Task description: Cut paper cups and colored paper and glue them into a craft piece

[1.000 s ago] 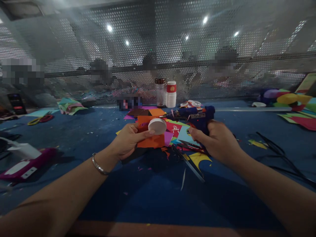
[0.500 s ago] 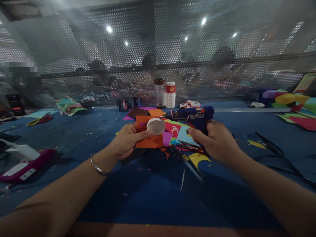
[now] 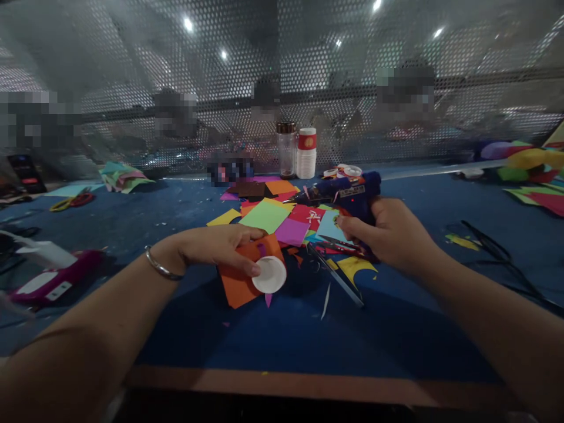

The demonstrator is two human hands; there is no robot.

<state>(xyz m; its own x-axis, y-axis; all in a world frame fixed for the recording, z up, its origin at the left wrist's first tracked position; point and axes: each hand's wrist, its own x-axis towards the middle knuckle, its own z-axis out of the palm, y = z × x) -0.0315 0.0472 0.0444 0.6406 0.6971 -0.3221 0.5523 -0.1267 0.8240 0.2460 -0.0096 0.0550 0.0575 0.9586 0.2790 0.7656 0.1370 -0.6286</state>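
My left hand (image 3: pixel 224 248) grips an orange paper piece (image 3: pixel 240 286) together with a round white cup-like piece (image 3: pixel 269 275), its thumb on the white rim. A purple strip (image 3: pixel 268 300) sticks out below the white piece. In my right hand (image 3: pixel 383 232) is a dark blue glue gun (image 3: pixel 348 192), its nozzle pointing left over the paper pile. Under and beside the gun lie a light green sheet (image 3: pixel 267 216), a purple sheet (image 3: pixel 291 231), a light blue sheet (image 3: pixel 328 228) and scissors (image 3: pixel 337 242).
A clear bottle (image 3: pixel 286 154) and stacked paper cups (image 3: pixel 306 154) stand at the back. A magenta power strip (image 3: pixel 57 285) lies left, black cables (image 3: pixel 489 249) right. Yellow scrap (image 3: pixel 355 267) and a long grey strip (image 3: pixel 339 279) lie at centre.
My left hand has lowered and tilted the orange paper and white piece toward me, away from the nozzle, uncovering the green sheet. The glue gun stays in my right hand; the view has tilted down slightly.
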